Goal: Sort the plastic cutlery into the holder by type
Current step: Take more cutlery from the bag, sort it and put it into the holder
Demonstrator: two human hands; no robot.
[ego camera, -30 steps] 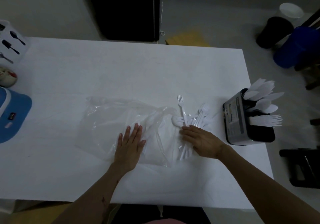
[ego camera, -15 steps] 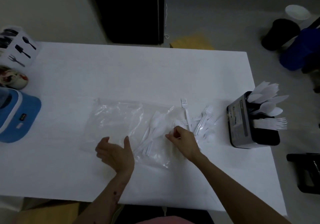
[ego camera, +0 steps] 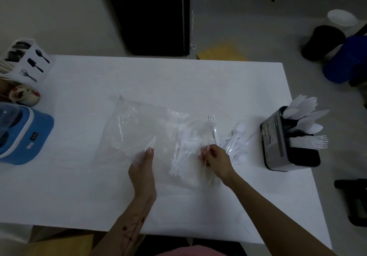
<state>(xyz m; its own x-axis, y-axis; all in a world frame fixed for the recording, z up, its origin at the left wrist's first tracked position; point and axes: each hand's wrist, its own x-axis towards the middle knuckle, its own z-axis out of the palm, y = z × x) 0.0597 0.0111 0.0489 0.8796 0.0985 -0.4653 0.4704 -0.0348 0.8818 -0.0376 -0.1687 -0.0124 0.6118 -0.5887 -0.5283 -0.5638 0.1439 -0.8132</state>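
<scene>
Left hand (ego camera: 142, 168) moved under bag (ego camera: 147, 136), grip unclear | right hand (ego camera: 215, 159) pinches cutlery (ego camera: 206, 150) | holder (ego camera: 278, 142) right
</scene>
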